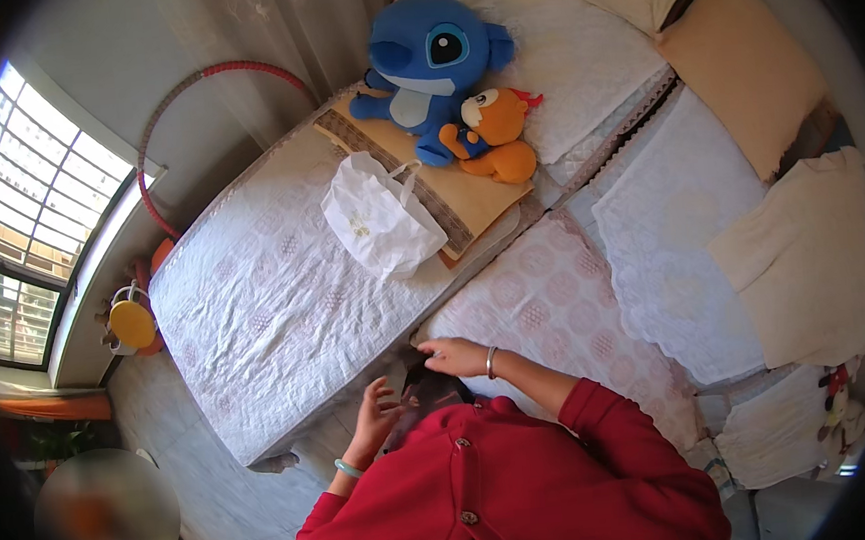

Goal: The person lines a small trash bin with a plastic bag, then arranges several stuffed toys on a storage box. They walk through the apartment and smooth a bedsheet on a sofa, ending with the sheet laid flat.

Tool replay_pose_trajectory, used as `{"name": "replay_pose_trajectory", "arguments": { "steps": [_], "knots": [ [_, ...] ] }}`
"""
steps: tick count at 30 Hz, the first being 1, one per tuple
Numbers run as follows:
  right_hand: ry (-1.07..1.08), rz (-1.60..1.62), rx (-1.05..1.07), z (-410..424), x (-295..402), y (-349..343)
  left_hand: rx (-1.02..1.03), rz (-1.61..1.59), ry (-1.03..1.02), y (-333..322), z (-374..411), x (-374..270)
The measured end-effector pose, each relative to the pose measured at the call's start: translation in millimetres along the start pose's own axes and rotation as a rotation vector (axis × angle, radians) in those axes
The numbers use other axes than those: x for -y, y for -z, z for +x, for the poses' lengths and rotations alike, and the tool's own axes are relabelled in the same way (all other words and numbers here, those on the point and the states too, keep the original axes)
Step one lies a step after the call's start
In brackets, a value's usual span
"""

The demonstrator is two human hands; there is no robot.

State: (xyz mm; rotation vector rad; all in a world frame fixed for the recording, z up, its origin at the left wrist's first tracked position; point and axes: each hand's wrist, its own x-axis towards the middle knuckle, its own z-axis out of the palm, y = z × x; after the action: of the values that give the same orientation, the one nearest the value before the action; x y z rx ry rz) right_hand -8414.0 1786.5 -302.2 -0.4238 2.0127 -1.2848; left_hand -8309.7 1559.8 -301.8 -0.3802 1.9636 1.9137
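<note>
My left hand [373, 415], with a pale green bangle at the wrist, is raised in front of my body, its fingers apart and nothing in them. My right hand [455, 357], wearing a silver bangle, reaches to the near corner of a quilted cover [525, 301] with pink circles. Its fingertips are at that corner; whether they grip the fabric cannot be made out. Left of it lies a white quilted bed cover [270, 319] on another bed. A dark gap runs between the two beds just beyond my hands.
A white bag [376, 217] lies beside a tan mat [474, 214]. A blue plush toy [418, 68] and an orange plush toy [501, 126] sit behind. A hoop [159, 123] leans by the wall. A beige cloth [808, 259] lies far right. Tiled floor [164, 409] shows at left.
</note>
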Motion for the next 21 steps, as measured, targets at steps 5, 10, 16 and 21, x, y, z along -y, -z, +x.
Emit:
{"name": "replay_pose_trajectory", "arguments": {
  "steps": [5,10,16,21],
  "knots": [
    [-0.21,-0.034,-0.163,84.6,-40.0,57.6,0.28,0.24,0.174,25.3,50.7,-21.7],
    [0.01,-0.603,-0.827,195.9,-138.2,71.9,0.191,0.305,0.205,51.9,100.0,-43.3],
    [-0.623,-0.418,-0.473,263.6,-89.8,103.3,0.174,0.375,0.034,94.5,146.2,-28.0],
    [-0.174,-0.463,-0.352,276.0,-47.9,39.6,0.121,0.055,0.239,107.2,191.5,-10.4]
  ]
}}
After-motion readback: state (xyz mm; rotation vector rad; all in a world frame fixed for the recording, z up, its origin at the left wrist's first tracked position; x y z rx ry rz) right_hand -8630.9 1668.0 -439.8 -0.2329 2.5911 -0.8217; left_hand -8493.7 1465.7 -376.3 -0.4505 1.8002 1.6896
